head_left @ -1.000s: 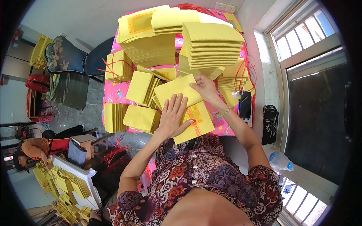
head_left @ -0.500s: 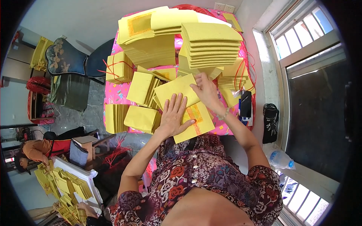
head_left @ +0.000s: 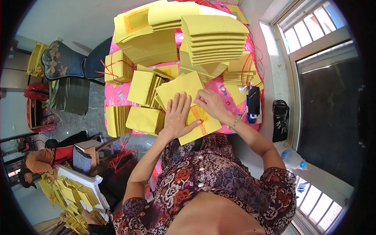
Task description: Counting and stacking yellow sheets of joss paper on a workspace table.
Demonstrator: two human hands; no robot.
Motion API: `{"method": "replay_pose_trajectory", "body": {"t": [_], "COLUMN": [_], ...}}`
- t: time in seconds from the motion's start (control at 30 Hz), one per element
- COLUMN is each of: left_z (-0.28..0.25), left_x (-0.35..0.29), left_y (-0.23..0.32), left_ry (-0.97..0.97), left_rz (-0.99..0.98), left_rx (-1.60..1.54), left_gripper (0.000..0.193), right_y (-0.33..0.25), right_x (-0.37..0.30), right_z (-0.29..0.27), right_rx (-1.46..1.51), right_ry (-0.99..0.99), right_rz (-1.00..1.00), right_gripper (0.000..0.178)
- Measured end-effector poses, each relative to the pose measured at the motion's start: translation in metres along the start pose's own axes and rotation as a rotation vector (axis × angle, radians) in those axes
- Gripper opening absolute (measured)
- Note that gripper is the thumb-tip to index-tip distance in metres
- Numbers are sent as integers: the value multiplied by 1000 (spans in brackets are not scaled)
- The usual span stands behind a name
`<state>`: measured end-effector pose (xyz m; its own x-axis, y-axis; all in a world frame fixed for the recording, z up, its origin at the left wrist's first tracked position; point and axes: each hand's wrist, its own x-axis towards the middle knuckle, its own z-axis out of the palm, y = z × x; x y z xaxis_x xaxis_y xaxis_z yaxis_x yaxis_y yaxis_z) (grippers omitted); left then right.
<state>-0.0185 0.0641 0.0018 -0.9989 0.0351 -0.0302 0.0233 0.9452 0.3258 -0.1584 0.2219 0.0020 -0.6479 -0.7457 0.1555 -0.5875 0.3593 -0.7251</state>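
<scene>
A yellow paper [head_left: 180,84] is set near the middle of the counter [head_left: 116,94], against an orange-printed yellow sheet [head_left: 201,131] at the near edge. The paper is covered by the flattened left hand [head_left: 178,117], its fingers slightly apart. The right hand [head_left: 213,103] is held at the sheet, fingers curled; whether anything is pinched cannot be told. A red-tied bundle [head_left: 118,67] is placed by the left edge.

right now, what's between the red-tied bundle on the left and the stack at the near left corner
Pink tablecloth lies between the bundle and the stack, in the head view.
</scene>
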Motion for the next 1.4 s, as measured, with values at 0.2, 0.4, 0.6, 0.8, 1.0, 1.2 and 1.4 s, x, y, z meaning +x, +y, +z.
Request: {"method": "replay_pose_trajectory", "body": {"t": [0.2,0.4,0.6,0.8,1.0,1.2,1.4], "left_z": [0,-2,-4,-14,-30,-51,-145], "left_x": [-2,-2,-1,4,16,11,4], "left_y": [-2,-1,-6,-13,-13,-15,16], "left_ry": [-20,-56,-51,11,199,369,544], "left_rz": [3,-5,9,21,74,120,161], "left_rx": [-16,-60,-121,-113,-32,87,151], "left_gripper": [103,104,96,85,61,54,52], "right_y": [-2,3,0,10,16,-18,-82], "right_x": [1,-1,2,24,31,31,40], "right_z": [-3,-4,-13,-16,-19,-38,-97], "right_rx": [117,52,-107,-496,-584,-487,-462], "right_ry": [-89,-104,-92,-26,70,117,271], "right_rz": [124,48,-222,-678,-850,-797,-886], "right_gripper": [25,26,30,29,25,23,26]}}
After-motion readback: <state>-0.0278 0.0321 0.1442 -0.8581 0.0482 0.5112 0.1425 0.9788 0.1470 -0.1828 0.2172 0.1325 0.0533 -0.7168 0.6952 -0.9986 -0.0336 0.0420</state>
